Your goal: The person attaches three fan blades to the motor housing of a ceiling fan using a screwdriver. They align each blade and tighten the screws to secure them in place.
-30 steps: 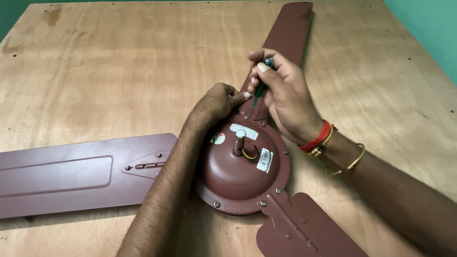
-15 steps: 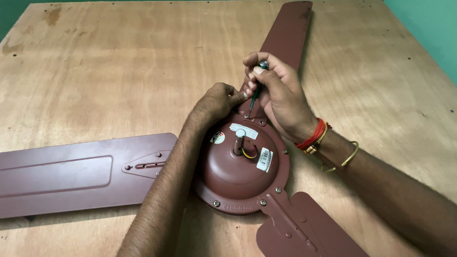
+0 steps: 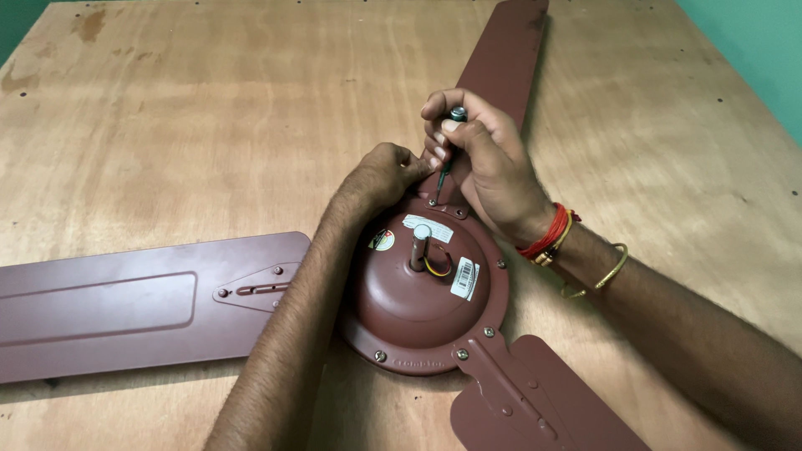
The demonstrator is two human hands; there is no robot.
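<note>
Right hand (image 3: 489, 163) clamped on screwdriver (image 3: 448, 150), tip in blade-bracket screw (image 3: 433, 201) | left hand (image 3: 386, 174) pinched beside shaft | ceiling fan motor (image 3: 422, 292) on plywood table (image 3: 167, 125) | risk: tilted driver slips off head, jabbing left fingers.

A plywood table (image 3: 209, 125) is seen from above, its pale grain running from near to far. Dark stains (image 3: 88, 23) are spread over the far left corner. Small dark fixing marks (image 3: 720, 100) are dotted along the right and left edges. A green surface (image 3: 752, 50) is shown beyond the table's right side and at the far left corner.
</note>
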